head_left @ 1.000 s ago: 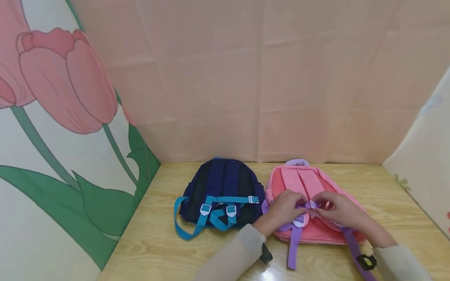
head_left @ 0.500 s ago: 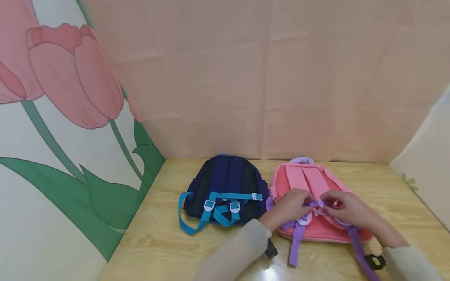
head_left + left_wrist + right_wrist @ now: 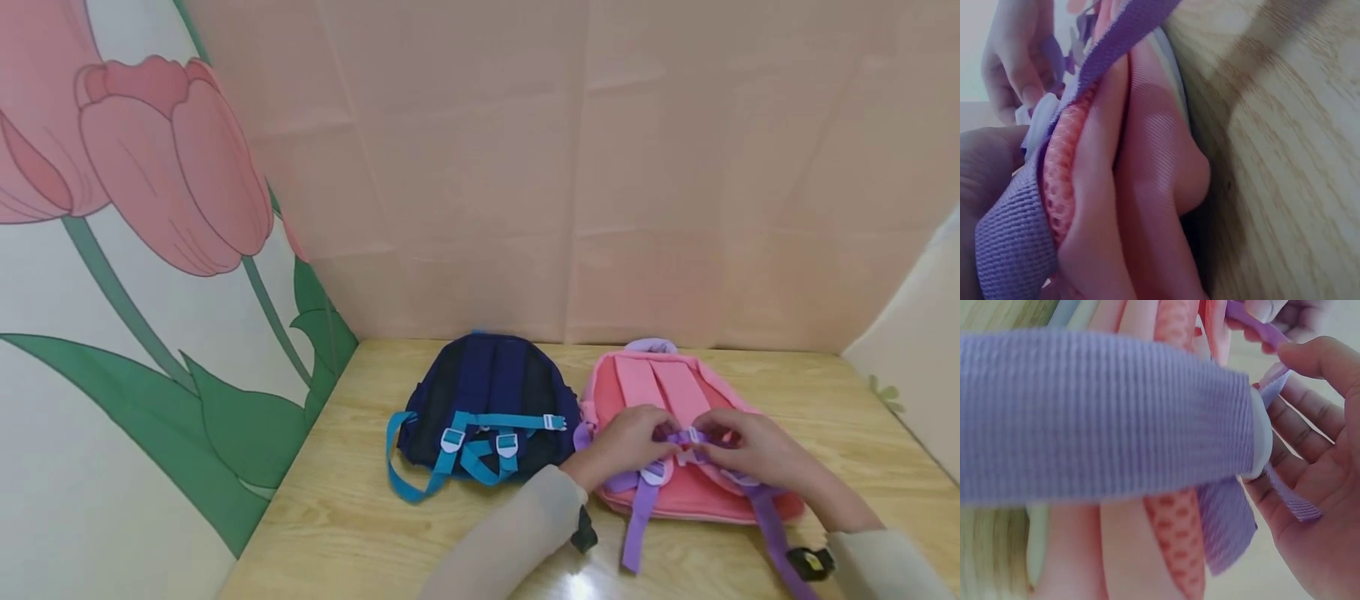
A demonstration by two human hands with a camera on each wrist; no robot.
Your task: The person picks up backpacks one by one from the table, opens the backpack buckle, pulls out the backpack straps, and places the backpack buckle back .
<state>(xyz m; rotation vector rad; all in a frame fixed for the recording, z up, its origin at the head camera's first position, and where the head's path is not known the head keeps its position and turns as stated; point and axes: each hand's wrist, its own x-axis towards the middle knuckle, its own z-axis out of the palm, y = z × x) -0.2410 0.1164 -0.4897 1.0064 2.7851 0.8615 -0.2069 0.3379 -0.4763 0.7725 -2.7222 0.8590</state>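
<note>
A pink backpack point(image 3: 697, 502) lies with its shoulder straps facing up. Across its middle runs a thin purple strap point(image 3: 677, 437) with a small pale clip point(image 3: 692, 435) on it. My left hand point(image 3: 633, 437) pinches the strap left of the clip. From the other side, the thumb and fingers of my right hand point(image 3: 757, 450) pinch its end at the clip. In the right wrist view the right thumb presses on the purple webbing point(image 3: 1282, 365), and a wide purple strap point(image 3: 1104, 419) crosses in front. Fingers hide part of the clip.
A navy backpack point(image 3: 491, 375) with blue straps point(image 3: 431, 479) lies just left of the pink one. Both rest on a wood-grain table point(image 3: 337, 517). A pinkish-beige backdrop point(image 3: 465, 183) stands behind, and a tulip-printed panel point(image 3: 180, 175) at the left.
The head view has shifted slightly, so everything sits further right in it. Both hands stay at the purple strap of the pink backpack, with little visible finger movement.
</note>
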